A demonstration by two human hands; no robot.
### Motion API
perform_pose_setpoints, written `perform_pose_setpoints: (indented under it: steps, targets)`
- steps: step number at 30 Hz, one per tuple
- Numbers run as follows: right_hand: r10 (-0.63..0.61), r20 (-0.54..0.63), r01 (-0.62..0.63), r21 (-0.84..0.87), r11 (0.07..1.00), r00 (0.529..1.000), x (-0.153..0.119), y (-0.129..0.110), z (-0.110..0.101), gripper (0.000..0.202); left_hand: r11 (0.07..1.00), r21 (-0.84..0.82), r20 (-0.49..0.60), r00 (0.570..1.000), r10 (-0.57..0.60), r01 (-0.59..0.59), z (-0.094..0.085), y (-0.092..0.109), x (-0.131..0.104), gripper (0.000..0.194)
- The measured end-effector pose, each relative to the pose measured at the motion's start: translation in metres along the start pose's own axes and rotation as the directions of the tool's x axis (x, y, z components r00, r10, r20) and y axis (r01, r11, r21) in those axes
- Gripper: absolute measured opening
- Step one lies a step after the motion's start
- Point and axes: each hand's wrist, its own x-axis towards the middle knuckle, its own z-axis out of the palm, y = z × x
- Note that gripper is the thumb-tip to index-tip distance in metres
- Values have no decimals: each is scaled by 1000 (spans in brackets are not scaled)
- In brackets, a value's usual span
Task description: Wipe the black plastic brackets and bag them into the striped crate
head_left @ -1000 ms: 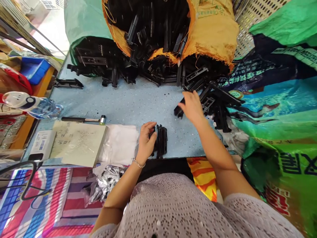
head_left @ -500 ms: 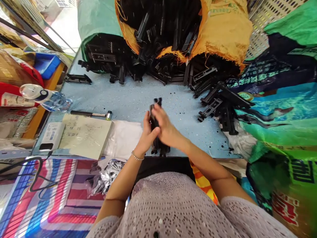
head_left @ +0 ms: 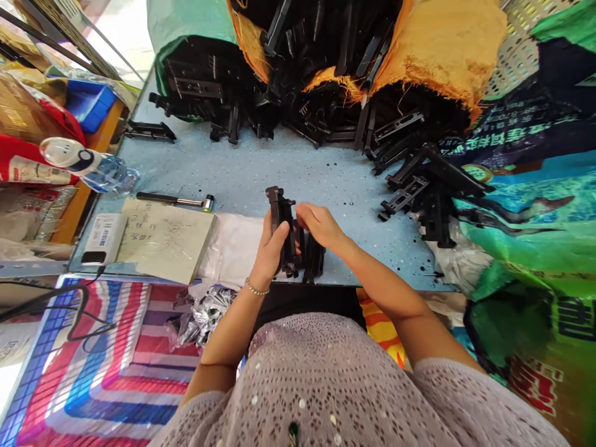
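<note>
From the head camera, the left hand [head_left: 272, 243] wraps its fingers [head_left: 279, 233] around a black plastic bracket [head_left: 279, 214], which stands nearly upright just above the near edge of the pale blue surface [head_left: 242, 174]. The right hand [head_left: 321, 225] meets it from the other side, its fingers [head_left: 305, 214] curled closed on the top of the same bracket. Just to the right of the bracket, partly hidden under the right hand, a small stack of black parts [head_left: 314, 257] rests on the surface near its edge.

Farther back, a loose heap of black parts [head_left: 419, 186] lies to the right, and more spill from an orange sack [head_left: 442, 49] and a green sack [head_left: 186, 25] at the far end. To the left, a small hammer [head_left: 174, 200] lies beside a sheet of paper [head_left: 162, 239], with a white bag [head_left: 235, 248] between the paper and the left hand. A water bottle [head_left: 88, 167] lies at the left edge. A bracelet [head_left: 256, 288] circles the left wrist.
</note>
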Motion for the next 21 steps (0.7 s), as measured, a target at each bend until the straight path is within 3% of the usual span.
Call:
perform_pose_setpoints:
  steps: [4, 6, 8, 10, 12, 14, 16, 19, 21]
  targets:
    - [-239, 87, 247, -90, 965, 967, -37, -14, 23, 53, 991, 94, -100, 989, 108, -99, -10, -2, 10, 44]
    - [-224, 97, 234, -108, 966, 970, -49, -13, 32, 52, 973, 203, -87, 987, 133, -114, -18, -7, 13, 45]
    - [-109, 123, 118, -70, 991, 987, -46, -2, 28, 51, 908, 405, -84, 985, 149, -103, -28, -14, 15, 48]
    - [47, 66, -37, -144, 989, 997, -28, 21, 6, 45, 760, 648, -112, 983, 144, -38, -39, -22, 16, 52]
    - [192, -149, -234, -360, 903, 970, -1, 53, -31, 33, 587, 809, -129, 985, 116, 37, -46, -31, 15, 58]
    - [279, -364, -447, -554, 702, 889, 28, 90, -74, 34, 477, 877, -100, 993, 66, 57, -46, -39, 13, 64]
    - [359, -472, -592, -603, 535, 805, 50, 126, -113, 37, 390, 919, -68, 998, 4, 61, -42, -45, 8, 68]
    - [386, -411, -564, -630, 535, 826, 61, 154, -151, 38, 266, 959, -91, 995, -33, 97, -36, -49, 1, 68]
    - [353, -330, -483, -634, 604, 876, 51, 148, -159, 38, 290, 955, -91, 992, 82, 63, -36, -47, -2, 66]
